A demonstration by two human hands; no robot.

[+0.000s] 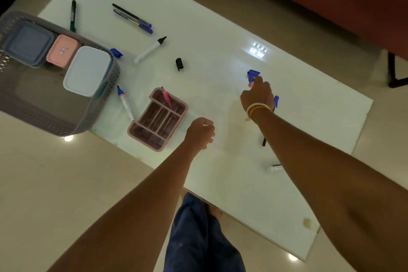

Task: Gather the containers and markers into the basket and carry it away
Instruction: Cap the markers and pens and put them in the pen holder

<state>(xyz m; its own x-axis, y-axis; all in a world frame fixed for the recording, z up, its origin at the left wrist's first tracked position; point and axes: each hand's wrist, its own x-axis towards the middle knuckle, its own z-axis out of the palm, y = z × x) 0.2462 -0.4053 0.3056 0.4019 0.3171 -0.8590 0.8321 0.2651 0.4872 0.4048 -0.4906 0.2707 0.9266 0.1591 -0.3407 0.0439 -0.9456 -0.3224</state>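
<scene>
A grey basket overhangs the white table's left edge. It holds a blue-grey container, a pink container and a white container. A pink organiser with a pink pen stands near the front edge. My right hand reaches across the table, and its fingertips pinch a blue-capped marker whose body is hidden under the hand. My left hand hovers right of the organiser with its fingers curled, and nothing shows in it.
Loose on the table lie a green marker, two blue pens, a black-tipped white marker, a blue-tipped marker, a blue cap and a black cap. A blue pen and a white marker lie under my right arm.
</scene>
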